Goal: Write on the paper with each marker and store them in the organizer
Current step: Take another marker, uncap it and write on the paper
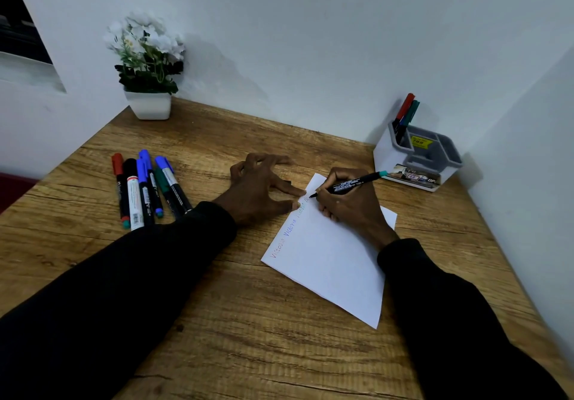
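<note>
- Far L: dark window recess (21,23) set in the white wall (310,26); rest of the room is plain white.
- Back-L corner of the wooden desk (248,322): white square pot of fake white flowers (148,104), against the wall.
- L side of the desk: loose markers (146,188) lying side by side, touching. Red, black and blue caps, one green.
- L hand (264,188): black sleeve, fingers spread and arched, grasping nothing. Two fingertips press the paper's near-L edge.
- Paper (335,259): white sheet lying angled mid-desk, R of centre. Row of coloured words along its L edge (red, blue, greenish).
- R hand (351,203): rests on the paper, fingers clenched round a teal-ended marker (354,184), tip down on the sheet at the end of the row.
- Back-R corner: white/grey organizer (435,163), just past the paper, by the side wall. Stored markers (405,113) (red, green, blue) stand in its tall L compartment; other compartments hold no markers.
</note>
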